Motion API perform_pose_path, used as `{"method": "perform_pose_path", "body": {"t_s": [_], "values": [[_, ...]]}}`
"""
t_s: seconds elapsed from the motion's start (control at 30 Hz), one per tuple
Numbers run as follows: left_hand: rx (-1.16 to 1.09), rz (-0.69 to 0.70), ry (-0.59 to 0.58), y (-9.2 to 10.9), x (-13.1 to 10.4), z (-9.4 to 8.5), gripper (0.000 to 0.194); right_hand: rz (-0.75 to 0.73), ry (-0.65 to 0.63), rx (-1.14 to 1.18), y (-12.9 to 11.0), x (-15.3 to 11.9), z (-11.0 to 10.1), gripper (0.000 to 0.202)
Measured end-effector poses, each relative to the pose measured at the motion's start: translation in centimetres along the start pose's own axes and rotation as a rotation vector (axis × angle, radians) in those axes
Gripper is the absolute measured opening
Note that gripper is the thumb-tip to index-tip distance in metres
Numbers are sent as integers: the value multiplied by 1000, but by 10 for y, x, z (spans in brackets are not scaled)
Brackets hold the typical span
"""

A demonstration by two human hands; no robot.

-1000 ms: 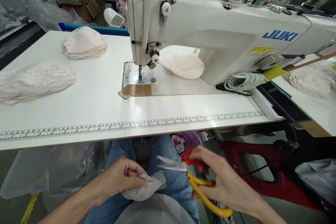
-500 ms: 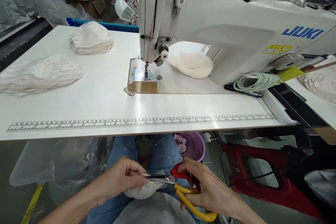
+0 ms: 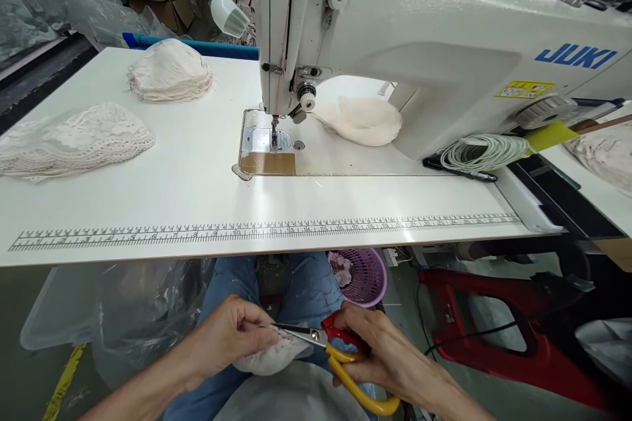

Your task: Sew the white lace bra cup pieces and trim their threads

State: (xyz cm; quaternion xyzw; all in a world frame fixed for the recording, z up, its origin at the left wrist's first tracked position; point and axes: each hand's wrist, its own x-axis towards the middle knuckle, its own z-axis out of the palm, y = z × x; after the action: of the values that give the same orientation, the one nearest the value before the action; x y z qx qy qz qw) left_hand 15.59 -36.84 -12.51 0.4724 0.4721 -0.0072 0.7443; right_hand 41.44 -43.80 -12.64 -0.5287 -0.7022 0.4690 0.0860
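Note:
Over my lap, my left hand (image 3: 247,332) pinches the edge of a small white lace fabric piece (image 3: 269,360) between thumb and fingers. My right hand (image 3: 372,348) is wrapped round the handles of a pair of scissors (image 3: 356,381), one handle red and the other yellow. The scissor blades point left and lie at the fabric's upper edge, close to my left fingertips. The blades look slightly parted. Part of the fabric is hidden behind my left hand and the blades.
A white sewing machine (image 3: 424,33) stands on the white table (image 3: 197,197), whose front edge carries a printed ruler. Lace stacks (image 3: 79,138) and cup-shaped fabric pieces (image 3: 170,72) lie left; a pale cup (image 3: 370,122) lies under the arm. Below are a purple basket (image 3: 368,276) and a red stool (image 3: 494,342).
The scissor blades have parted a little, and the yellow handle has swung slightly left with my right hand. My left hand keeps its pinch on the fabric.

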Motion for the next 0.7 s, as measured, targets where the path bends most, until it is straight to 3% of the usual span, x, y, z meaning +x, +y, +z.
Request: {"method": "perform_pose_path", "body": {"t_s": [0.1, 0.17, 0.3, 0.37, 0.43, 0.57, 0.63, 0.7], "values": [[-36, -7, -5, -2, 0, -1, 51, -22, 95, 6, -1, -1, -4, 35], [-70, -11, -11, -2, 0, -2, 52, -43, 192, 7, -6, -5, -15, 32], [-106, -10, -33, 2, -3, -4, 53, -125, 483, -134, -10, -15, -60, 26], [-90, -7, -41, 4, -5, -4, 53, -90, 604, -268, -4, -15, -90, 28], [-70, -7, -37, 5, -7, -4, 53, -9, 654, -452, 9, -10, -122, 27], [-56, 38, -42, 4, -12, -5, 54, 28, 607, -660, 35, 5, -174, 30], [-56, 59, -40, 2, -14, -6, 53, 35, 619, -692, 38, 9, -182, 29], [-62, 64, -43, 0, -14, -7, 52, 32, 703, -720, 27, 9, -172, 30]]}}
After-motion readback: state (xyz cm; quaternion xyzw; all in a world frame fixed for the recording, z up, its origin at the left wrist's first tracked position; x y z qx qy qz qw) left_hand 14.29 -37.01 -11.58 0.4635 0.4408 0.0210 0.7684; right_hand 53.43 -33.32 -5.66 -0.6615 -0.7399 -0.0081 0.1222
